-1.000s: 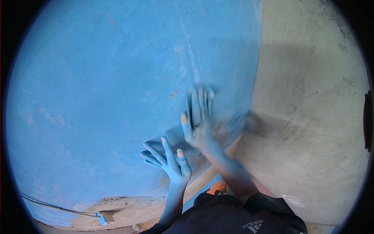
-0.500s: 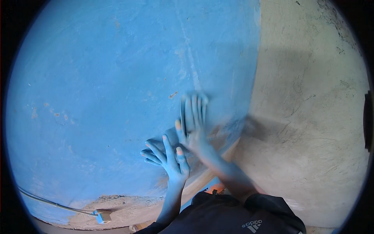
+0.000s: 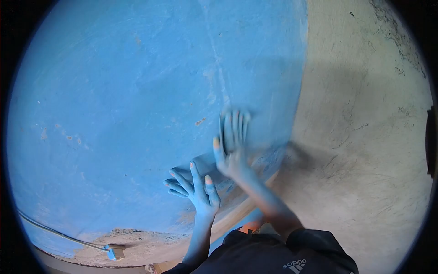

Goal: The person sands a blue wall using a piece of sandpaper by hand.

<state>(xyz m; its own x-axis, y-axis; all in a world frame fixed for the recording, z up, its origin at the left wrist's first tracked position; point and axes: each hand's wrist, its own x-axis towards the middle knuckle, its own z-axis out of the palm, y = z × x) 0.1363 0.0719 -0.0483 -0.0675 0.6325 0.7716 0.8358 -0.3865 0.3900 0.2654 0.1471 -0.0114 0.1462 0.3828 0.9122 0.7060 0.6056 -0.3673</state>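
Note:
My right hand (image 3: 233,137), coated in blue dust, presses a thin flat piece against the blue wall (image 3: 127,91). Its fingers point up and lie over the piece, whose dark edge shows at the left of the fingers; the rest is hidden. Lower and to the left, my left hand (image 3: 196,187) has its fingers spread at the wall, with nothing seen in it. Blue dust covers this hand too. A pale scraped streak runs down the wall above my right hand.
A grey-beige wall (image 3: 356,137) meets the blue one at the right. At the lower left, a cable (image 3: 64,235) leads to a small box (image 3: 116,252) beside bare plaster (image 3: 146,242). A dark object (image 3: 430,141) stands at the right edge.
My right hand moved down and left, then back to the right, with the flat piece under it. My left hand stays nearly where it was. The view has shifted slightly.

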